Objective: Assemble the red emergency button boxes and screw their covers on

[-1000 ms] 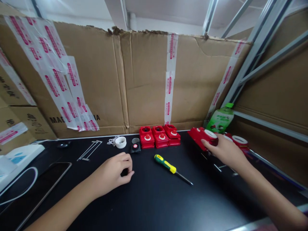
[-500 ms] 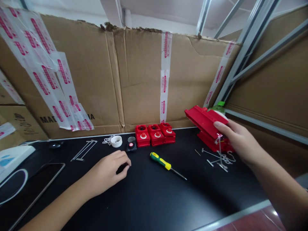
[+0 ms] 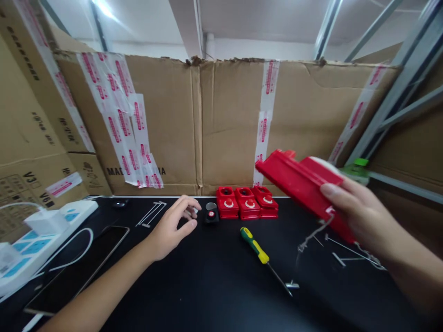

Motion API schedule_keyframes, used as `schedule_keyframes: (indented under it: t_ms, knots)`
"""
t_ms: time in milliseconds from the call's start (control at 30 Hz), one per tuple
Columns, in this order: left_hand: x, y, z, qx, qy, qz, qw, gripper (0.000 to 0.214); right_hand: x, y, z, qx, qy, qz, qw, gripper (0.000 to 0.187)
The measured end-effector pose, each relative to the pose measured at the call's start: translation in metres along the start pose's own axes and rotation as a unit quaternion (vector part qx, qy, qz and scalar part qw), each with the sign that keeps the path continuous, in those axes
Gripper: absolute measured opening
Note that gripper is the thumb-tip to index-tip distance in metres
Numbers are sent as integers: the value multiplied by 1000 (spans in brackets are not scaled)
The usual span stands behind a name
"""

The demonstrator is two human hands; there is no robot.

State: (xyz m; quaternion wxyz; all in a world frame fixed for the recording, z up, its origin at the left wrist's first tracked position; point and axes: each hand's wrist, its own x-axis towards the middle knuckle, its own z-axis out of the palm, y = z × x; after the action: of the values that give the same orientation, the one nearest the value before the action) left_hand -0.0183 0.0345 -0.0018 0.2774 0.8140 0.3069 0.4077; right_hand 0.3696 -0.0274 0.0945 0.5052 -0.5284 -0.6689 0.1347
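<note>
My right hand (image 3: 360,214) grips a flat red plastic housing (image 3: 297,182), lifted and tilted above the black tabletop (image 3: 214,281). A thin wire (image 3: 311,236) dangles from the housing's underside. My left hand (image 3: 173,224) reaches toward the back of the table with fingers parted, its fingertips at a small white part (image 3: 194,210) that is mostly hidden. Just right of that lies a small black piece with a red dot (image 3: 211,215). Three red button units (image 3: 246,202) stand in a row by the cardboard wall.
A green-and-yellow screwdriver (image 3: 259,250) lies mid-table. Metal pins (image 3: 346,258) are scattered at the right, two long pins (image 3: 151,214) at the left. A phone (image 3: 88,263), white power strip (image 3: 41,235) and cable sit far left. A green-capped bottle (image 3: 356,167) stands behind my right hand.
My right hand has lifted the red housing off the table and carried it up and inward. My left hand has opened and moved from the table toward the small white part.
</note>
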Motion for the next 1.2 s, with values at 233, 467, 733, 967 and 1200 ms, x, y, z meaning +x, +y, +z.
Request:
schedule_keyframes:
  t_ms: [233,467,733,967,1200]
  knots:
    - [-2,21,-13,34,114,122,985,39,-19,-21,82,-44,-255,-99,961,59]
    - [-4,46,-19,47,-133,46,989,80,-41,-13,139,-101,-396,-143,901,60]
    - [-11,27,2,136,-250,-56,957,99,-35,-13,130,-80,-436,-130,887,87]
    - [-8,31,-10,132,-280,-62,949,66,-4,17,64,-148,-507,-2,849,34]
    - [-5,24,-22,164,-281,-104,940,59,-8,39,54,-285,-466,8,838,44]
